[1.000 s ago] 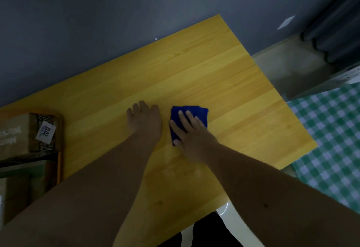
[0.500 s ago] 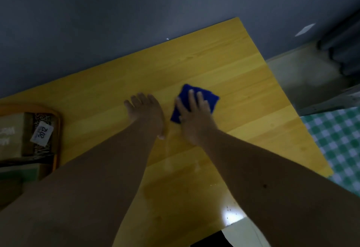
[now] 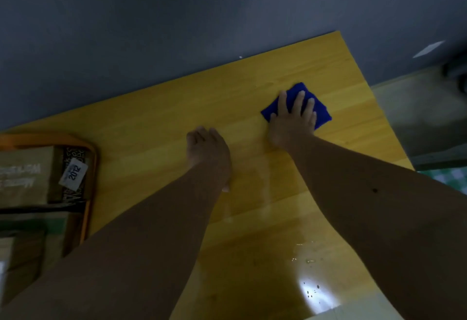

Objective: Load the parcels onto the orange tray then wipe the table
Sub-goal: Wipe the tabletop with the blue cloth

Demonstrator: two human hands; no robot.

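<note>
A: Right hand [image 3: 293, 120] flat on the cloth [image 3: 321, 115], far side of the table [image 3: 156, 122]; left hand [image 3: 208, 151] flat, holding nothing.

B: Parcels [image 3: 27, 178] sit in the tray [image 3: 91, 168] beside the left arm — risk: cloth bunches or skids off the table's edge.

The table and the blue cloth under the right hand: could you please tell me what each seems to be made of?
The table looks like wood or a wood-look laminate with a glossy finish: long grain strips run along it and a bright glare sits near its front edge. The blue cloth looks like soft, matte fabric, possibly microfibre: it lies folded and flattened under the right hand.
</note>
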